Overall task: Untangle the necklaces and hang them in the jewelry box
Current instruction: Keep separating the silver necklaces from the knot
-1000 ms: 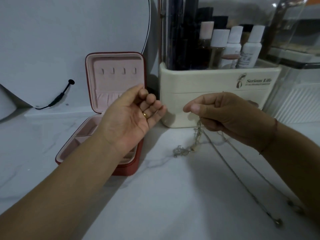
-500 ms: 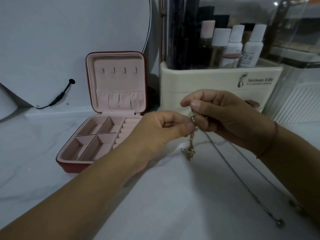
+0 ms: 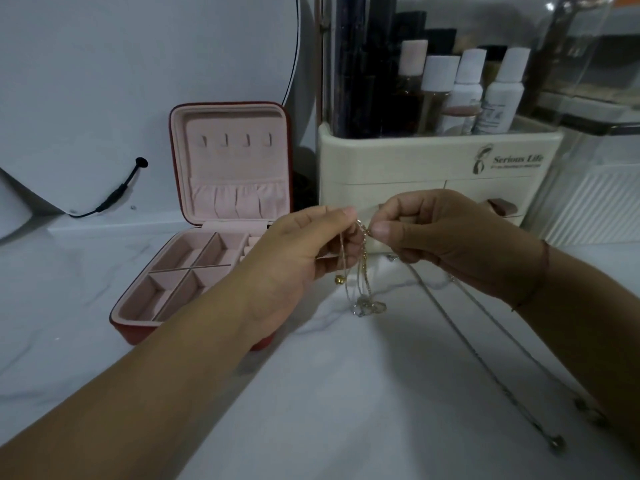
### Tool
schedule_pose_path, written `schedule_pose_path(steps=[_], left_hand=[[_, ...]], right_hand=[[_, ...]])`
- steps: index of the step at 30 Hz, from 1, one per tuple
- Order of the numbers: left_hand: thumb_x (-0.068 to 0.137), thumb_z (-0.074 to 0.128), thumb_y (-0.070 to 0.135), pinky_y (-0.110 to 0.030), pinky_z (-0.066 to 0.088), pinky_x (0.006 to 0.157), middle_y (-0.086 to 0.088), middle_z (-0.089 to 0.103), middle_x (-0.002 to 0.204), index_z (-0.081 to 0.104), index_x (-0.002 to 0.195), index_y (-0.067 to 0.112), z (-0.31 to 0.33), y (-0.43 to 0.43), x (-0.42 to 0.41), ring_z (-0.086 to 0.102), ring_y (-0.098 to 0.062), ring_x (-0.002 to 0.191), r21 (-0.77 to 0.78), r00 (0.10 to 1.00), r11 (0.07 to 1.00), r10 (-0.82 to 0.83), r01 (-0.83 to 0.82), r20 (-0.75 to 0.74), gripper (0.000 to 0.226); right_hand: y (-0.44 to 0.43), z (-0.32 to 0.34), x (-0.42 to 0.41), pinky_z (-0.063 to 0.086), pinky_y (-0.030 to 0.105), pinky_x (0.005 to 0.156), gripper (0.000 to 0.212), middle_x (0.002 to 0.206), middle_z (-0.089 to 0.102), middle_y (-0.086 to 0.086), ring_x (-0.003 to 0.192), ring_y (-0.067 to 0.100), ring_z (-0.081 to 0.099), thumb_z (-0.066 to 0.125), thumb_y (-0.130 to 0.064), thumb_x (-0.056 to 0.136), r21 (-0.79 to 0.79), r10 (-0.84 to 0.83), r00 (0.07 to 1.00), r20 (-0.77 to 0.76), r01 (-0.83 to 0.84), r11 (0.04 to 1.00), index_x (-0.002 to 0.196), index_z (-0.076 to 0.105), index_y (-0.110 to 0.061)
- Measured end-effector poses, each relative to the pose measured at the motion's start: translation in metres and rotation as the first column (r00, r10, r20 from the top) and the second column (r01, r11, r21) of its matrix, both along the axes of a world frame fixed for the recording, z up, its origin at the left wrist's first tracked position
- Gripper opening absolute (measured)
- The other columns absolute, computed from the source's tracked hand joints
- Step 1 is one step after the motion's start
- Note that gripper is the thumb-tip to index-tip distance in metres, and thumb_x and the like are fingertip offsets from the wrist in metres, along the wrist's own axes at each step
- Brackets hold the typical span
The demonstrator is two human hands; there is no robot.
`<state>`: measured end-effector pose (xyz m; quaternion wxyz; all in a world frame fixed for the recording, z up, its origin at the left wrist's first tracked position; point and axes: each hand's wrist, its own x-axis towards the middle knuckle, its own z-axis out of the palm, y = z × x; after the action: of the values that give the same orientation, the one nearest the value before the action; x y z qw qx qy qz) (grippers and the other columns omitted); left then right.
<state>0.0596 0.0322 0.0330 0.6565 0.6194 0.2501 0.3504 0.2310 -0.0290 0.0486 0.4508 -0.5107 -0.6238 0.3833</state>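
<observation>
Several tangled necklaces (image 3: 363, 271), pinched between left hand (image 3: 298, 258) and right hand (image 3: 440, 240); judged light, limp, fragile; best held beside the knot.

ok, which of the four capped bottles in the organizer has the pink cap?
The leftmost bottle in the cream organizer: its cap is pale pink, while the three bottles to its right have white caps.

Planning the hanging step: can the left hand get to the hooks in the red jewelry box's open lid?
Probably yes: nothing stands before the four small hooks, and the left hand is close, though it pinches the tangled thin metal chains.
</observation>
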Motion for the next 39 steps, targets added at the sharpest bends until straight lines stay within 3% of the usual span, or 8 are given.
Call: schedule_pose_path(steps=[4,8,11,15,21,25,31,39], left_hand=[[0.074,0.060,0.031,-0.021,0.052,0.057,0.000,0.067,0.066,0.066,0.055,0.019,0.002,0.000,-0.001,0.061,-0.010,0.059,-0.065,0.999,0.998,0.022,-0.019,0.044,0.022],[0.093,0.050,0.023,-0.021,0.028,0.044,0.003,0.061,0.054,0.053,0.073,0.011,0.005,-0.003,-0.003,0.037,-0.008,0.038,-0.057,1.000,0.998,0.015,-0.016,-0.017,0.024],[0.086,0.056,0.027,-0.018,0.022,0.041,0.004,0.060,0.056,0.054,0.074,0.011,0.005,-0.001,-0.003,0.030,-0.006,0.038,-0.054,1.000,0.999,0.002,-0.002,-0.006,0.021],[0.071,0.064,0.034,-0.015,0.026,0.038,0.000,0.064,0.069,0.063,0.079,0.008,0.002,-0.001,-0.005,0.030,-0.005,0.038,0.035,0.993,0.999,0.015,-0.011,-0.119,0.027],[0.076,0.069,0.027,-0.014,0.021,0.038,0.006,0.045,0.053,0.073,0.096,0.013,0.004,-0.003,-0.006,0.025,-0.005,0.041,0.040,0.977,0.999,-0.003,0.012,-0.214,0.024],[0.063,0.072,0.034,-0.017,0.019,0.039,0.009,0.039,0.046,0.075,0.096,0.018,0.004,-0.006,-0.006,0.022,-0.007,0.042,0.072,0.975,0.997,0.007,0.009,-0.221,0.037],[0.078,0.072,0.018,-0.009,0.025,0.038,0.016,0.049,0.039,0.072,0.094,0.010,0.002,-0.009,-0.004,0.041,0.003,0.034,0.106,0.968,0.993,0.074,-0.049,-0.239,0.018],[0.082,0.070,0.010,-0.002,0.028,0.039,0.017,0.053,0.042,0.072,0.093,0.007,0.003,-0.014,-0.002,0.043,0.007,0.033,0.147,0.964,0.989,0.050,-0.012,-0.261,0.012]], right_hand=[[0.001,0.000,0.001,0.043,0.020,0.057,0.023,0.061,0.057,0.003,0.057,0.012,0.048,0.066,-0.033,0.069,0.011,-0.024,1.000,0.012,0.024,1.000,0.074,0.064,-0.011],[0.003,-0.001,0.002,0.046,0.021,0.058,0.021,0.065,0.061,0.004,0.058,0.013,0.051,0.067,-0.028,0.070,0.009,-0.018,0.998,-0.055,0.018,1.000,0.076,0.063,-0.008],[0.002,-0.001,0.002,0.046,0.021,0.058,0.017,0.068,0.064,0.004,0.059,0.013,0.054,0.066,-0.022,0.073,0.013,0.012,0.996,-0.086,-0.011,1.000,0.080,0.061,-0.007],[0.002,-0.002,0.001,0.043,0.024,0.059,0.003,0.067,0.059,0.005,0.058,0.013,0.049,0.059,-0.009,0.087,0.025,-0.005,0.996,-0.089,0.008,1.000,0.088,0.061,-0.008],[0.006,-0.003,0.006,0.034,0.020,0.052,0.029,0.067,0.046,0.001,0.056,0.010,0.034,0.035,-0.001,0.098,-0.026,-0.055,0.966,-0.254,0.050,0.998,0.095,0.062,-0.011],[0.006,-0.004,0.005,0.035,0.020,0.052,0.023,0.066,0.049,-0.001,0.054,0.009,0.036,0.039,-0.005,0.094,-0.030,0.019,0.968,-0.249,-0.028,0.999,0.097,0.061,-0.011],[0.005,-0.004,0.001,0.037,0.020,0.053,0.019,0.066,0.050,-0.001,0.055,0.009,0.040,0.042,-0.010,0.091,0.005,0.057,0.968,-0.245,-0.057,0.998,0.096,0.060,-0.011],[0.006,-0.003,0.001,0.036,0.019,0.052,0.019,0.066,0.047,-0.001,0.054,0.009,0.037,0.041,-0.010,0.088,0.075,0.128,0.915,-0.384,-0.107,0.991,0.092,0.059,-0.011]])
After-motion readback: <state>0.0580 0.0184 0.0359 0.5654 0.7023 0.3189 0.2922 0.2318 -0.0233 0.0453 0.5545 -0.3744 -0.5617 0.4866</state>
